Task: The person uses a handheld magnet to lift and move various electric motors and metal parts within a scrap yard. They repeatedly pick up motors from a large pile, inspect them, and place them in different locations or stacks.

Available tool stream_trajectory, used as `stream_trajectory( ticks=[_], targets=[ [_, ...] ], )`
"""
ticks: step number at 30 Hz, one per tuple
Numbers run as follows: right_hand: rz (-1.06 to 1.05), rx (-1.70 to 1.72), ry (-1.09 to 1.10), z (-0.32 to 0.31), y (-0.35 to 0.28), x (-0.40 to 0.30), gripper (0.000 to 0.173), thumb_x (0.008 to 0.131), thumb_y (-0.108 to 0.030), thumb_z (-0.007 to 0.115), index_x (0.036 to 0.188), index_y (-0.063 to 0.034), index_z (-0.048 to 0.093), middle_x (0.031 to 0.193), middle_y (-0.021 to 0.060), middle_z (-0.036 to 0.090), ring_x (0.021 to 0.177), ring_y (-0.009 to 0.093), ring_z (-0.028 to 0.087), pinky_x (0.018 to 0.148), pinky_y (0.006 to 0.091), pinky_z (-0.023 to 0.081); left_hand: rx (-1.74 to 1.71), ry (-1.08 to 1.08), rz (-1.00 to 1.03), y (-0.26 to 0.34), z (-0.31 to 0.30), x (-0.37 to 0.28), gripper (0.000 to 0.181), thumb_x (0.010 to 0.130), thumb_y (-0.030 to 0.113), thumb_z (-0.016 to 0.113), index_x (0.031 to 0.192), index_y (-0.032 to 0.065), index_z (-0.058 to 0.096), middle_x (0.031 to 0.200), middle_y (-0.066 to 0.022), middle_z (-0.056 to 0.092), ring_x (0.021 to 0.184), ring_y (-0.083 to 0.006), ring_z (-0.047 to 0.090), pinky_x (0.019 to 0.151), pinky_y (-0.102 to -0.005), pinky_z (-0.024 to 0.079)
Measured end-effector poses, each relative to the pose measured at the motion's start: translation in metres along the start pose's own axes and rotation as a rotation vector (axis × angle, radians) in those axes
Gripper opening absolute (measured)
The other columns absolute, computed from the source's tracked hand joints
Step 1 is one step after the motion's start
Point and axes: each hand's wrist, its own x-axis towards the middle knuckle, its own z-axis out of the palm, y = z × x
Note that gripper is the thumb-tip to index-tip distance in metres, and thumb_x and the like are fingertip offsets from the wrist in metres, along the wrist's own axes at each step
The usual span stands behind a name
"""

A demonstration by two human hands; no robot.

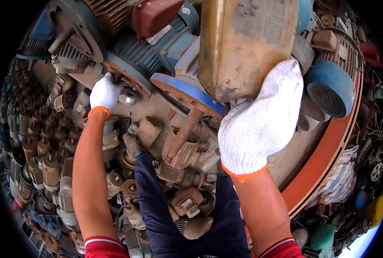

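Observation:
My left hand (106,92), in a white knit glove with an orange cuff, is at the rusty flange (127,72) of a blue electric motor (143,51); its fingertips are partly hidden. My right hand (259,116), gloved alike, presses against the lower right side of a large, worn, tan metal housing (246,48) in the upper middle; its fingers are bunched, and whether they grip the housing does not show. Under that housing's left edge lies a blue-rimmed flange (188,92) with a rusty shaft (185,130) pointing down towards my legs.
Many small used motors (49,171) stand close together at the left. More motors (181,148) lie around my feet. A motor with a blue fan cover (331,87) sits at the right, beside a curved orange edge (320,154). A striped sack (336,177) and scrap lie beyond it.

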Motion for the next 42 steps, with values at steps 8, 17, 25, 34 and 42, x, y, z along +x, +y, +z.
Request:
stream_trajectory(
  ticks=[8,17,25,34,42],
  targets=[
    [0.09,0.207,0.047,-0.001,0.002,-0.005,0.038,0.106,-0.022,0.058,0.137,0.0004,0.058,0.128,0.0072,0.064,0.112,0.013,0.062,0.099,0.0282,0.051,-0.514,-0.298,-0.062,-0.016,-0.013,0.007,0.032,0.09,0.026,0.072,0.108,0.0009,0.064,0.073,-0.005,0.063,0.06,-0.0151,0.058,0.048,-0.0298,0.043],
    [0.117,0.152,0.041,0.009,-0.005,-0.006,0.032,0.106,-0.022,0.056,0.13,-0.0019,0.059,0.122,0.0059,0.062,0.11,0.015,0.061,0.096,0.0298,0.051,-0.169,-0.028,0.242,-0.056,0.016,0.027,0.041,0.086,0.025,0.075,0.115,0.0001,0.062,0.09,-0.0202,0.073,0.074,-0.035,0.071,0.063,-0.0455,0.056],
    [0.044,0.017,-0.001,0.012,-0.003,0.002,0.032,0.11,-0.022,0.047,0.126,0.003,0.058,0.115,0.0089,0.061,0.104,0.012,0.057,0.094,0.0264,0.047,-1.373,-0.229,-0.393,-0.028,0.04,-0.046,0.045,0.09,0.056,0.073,0.097,0.0125,0.063,0.065,-0.0026,0.061,0.039,-0.0114,0.04,0.035,-0.0287,0.029],
    [0.251,0.225,0.053,-0.008,-0.005,0.01,0.036,0.107,-0.032,0.053,0.126,-0.0016,0.058,0.118,0.0092,0.063,0.103,0.019,0.06,0.091,0.0338,0.05,-1.282,-1.035,-0.121,0.049,0.058,-0.184,0.033,0.095,0.04,0.073,0.102,0.0089,0.064,0.067,-0.0008,0.054,0.047,-0.0071,0.048,0.042,-0.0239,0.04],
    [0.405,0.248,0.139,-0.165,-0.062,-0.053,0.038,0.106,-0.032,0.056,0.132,-0.0042,0.056,0.127,0.0063,0.062,0.111,0.021,0.061,0.096,0.0398,0.052,-0.295,-0.315,0.379,0.065,0.056,-0.199,0.036,0.092,0.033,0.058,0.094,-0.0025,0.065,0.094,-0.0278,0.07,0.09,-0.0465,0.067,0.084,-0.05,0.054]
  ],
)
